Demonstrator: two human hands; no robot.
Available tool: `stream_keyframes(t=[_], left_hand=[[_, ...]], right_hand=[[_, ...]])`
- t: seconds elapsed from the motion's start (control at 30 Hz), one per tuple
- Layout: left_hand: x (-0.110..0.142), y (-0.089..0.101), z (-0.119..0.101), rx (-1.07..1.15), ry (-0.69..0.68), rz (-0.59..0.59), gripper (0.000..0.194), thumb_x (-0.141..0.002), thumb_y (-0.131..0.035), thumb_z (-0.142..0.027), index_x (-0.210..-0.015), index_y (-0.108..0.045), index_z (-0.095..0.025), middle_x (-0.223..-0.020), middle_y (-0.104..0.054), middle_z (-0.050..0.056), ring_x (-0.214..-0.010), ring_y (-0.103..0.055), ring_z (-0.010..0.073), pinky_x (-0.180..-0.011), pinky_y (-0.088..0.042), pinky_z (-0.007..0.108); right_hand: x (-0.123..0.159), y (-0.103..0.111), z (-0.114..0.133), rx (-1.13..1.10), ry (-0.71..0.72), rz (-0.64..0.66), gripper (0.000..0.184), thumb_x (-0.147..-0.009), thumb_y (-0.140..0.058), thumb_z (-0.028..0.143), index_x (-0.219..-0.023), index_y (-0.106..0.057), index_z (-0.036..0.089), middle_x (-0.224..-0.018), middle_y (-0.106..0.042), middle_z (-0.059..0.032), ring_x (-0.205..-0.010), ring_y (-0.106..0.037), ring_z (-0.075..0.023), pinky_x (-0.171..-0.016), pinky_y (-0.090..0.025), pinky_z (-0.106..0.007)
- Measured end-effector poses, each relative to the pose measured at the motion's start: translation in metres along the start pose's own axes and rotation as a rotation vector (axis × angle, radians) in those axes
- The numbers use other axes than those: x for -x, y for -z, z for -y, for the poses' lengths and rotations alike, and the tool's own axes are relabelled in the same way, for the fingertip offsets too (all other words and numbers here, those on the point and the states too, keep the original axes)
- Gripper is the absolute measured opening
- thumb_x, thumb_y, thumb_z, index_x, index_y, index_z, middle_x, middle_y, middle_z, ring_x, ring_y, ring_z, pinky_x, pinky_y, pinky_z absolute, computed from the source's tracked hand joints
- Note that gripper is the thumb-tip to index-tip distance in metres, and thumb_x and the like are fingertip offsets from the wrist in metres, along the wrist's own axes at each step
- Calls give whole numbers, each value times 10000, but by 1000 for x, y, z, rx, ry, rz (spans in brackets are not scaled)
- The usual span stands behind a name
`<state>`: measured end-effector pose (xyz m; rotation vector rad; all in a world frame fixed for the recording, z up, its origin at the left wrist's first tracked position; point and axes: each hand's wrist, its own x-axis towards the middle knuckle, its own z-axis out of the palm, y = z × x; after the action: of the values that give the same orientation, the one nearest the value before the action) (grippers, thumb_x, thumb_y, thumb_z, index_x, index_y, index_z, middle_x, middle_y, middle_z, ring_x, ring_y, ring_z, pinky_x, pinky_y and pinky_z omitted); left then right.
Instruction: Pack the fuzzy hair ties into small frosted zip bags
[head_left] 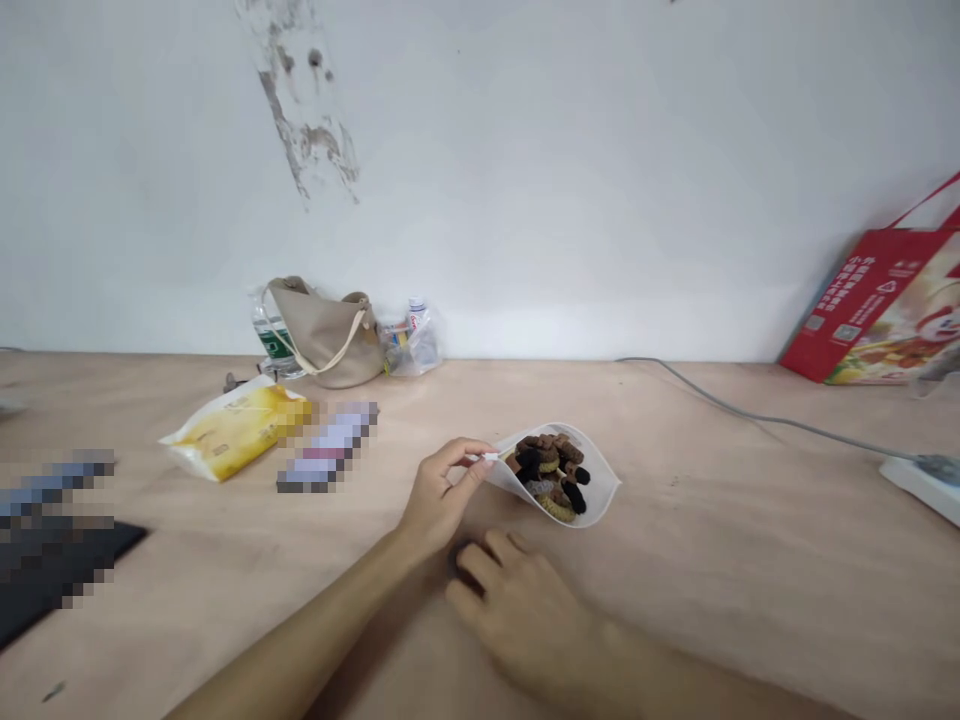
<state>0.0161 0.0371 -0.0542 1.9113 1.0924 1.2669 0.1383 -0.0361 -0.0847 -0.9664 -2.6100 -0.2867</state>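
A whitish zip bag lies with its mouth spread wide on the table. Inside it are several hair ties in brown, black, olive and grey, heaped together. My left hand pinches the bag's left corner between thumb and fingers, keeping that edge raised. Just in front of the bag, my right hand is low over the table with its fingers curled. A small dark object shows at those fingertips; it looks like a dark hair tie, though blur and the fingers hide most of it.
A yellow tissue pack and a blurred-out phone lie to the left. Against the wall stand a beige handbag and a clear plastic bag. A grey cable runs right to a white power strip, near a red shopping bag.
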Motion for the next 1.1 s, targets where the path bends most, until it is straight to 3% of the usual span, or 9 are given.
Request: stream_keyframes(t=[0.2,0.43,0.53,0.7,0.8,0.9,0.93,1.03,1.1], left_hand=[[1,2,-2,6,10,0,162,-805,-559,-308,-834,-663,-188,-830,-688,22,-789,-608,171,-763,-464,276],[1,-1,-3,68,43,-57,161,-792,-588,-330,-802,-659,-185,-800,-683,14,-785,-619,173,-747,-473,269],[0,-1,-1,88,63,-85,158,-789,-590,-328,-785,-648,-181,-778,-673,10,-784,-617,172,-747,-470,266],[-4,-1,-1,182,107,-96,142,-759,-612,-317,-778,-625,-177,-745,-665,2,-737,-617,159,-698,-471,255],[-11,1,-1,201,132,-99,162,-736,-624,-330,-771,-613,-172,-735,-658,1,-717,-606,155,-681,-468,255],[-24,5,0,197,132,-94,186,-725,-623,-348,-763,-605,-167,-741,-648,0,-722,-596,155,-691,-467,262],[-28,7,0,193,130,-84,190,-725,-618,-352,-760,-605,-166,-744,-647,1,-725,-594,155,-696,-467,266],[-41,14,1,170,120,-48,198,-711,-625,-356,-743,-604,-162,-741,-642,0,-726,-590,155,-717,-462,273],[-47,19,3,152,112,-27,204,-698,-635,-358,-737,-603,-160,-733,-637,-1,-730,-590,158,-738,-458,280]], right_hand=[[37,25,-10,14,102,-172,67,-847,-497,171,-804,-540,201,-856,-620,-31,-658,-516,-170,-527,-388,-284],[41,45,-46,233,-280,-241,327,-814,-422,50,-1067,-562,203,-1129,-586,-115,-827,-524,-253,-661,-406,-368],[36,37,-55,261,-341,-220,342,-826,-460,65,-1138,-530,188,-998,-638,-93,-765,-527,-247,-650,-409,-369],[34,46,-58,164,-311,-346,227,-857,-413,55,-982,-583,137,-976,-617,-119,-817,-524,-242,-678,-429,-351],[30,55,-42,97,-143,-394,230,-838,-408,39,-921,-597,141,-924,-615,-105,-762,-517,-213,-654,-433,-338],[12,46,-20,8,38,-218,125,-797,-493,98,-769,-587,176,-744,-599,-44,-655,-494,-192,-555,-425,-315],[2,38,-15,-12,30,-155,92,-779,-523,117,-810,-593,168,-793,-612,-51,-688,-507,-200,-551,-434,-312],[-29,8,-8,-33,-98,-78,323,-814,-552,249,-1124,-538,158,-1229,-527,-124,-938,-518,-258,-684,-485,-364],[-39,-8,-9,-33,-93,-76,236,-823,-553,244,-1048,-574,175,-1153,-573,-108,-913,-536,-247,-689,-495,-360]])
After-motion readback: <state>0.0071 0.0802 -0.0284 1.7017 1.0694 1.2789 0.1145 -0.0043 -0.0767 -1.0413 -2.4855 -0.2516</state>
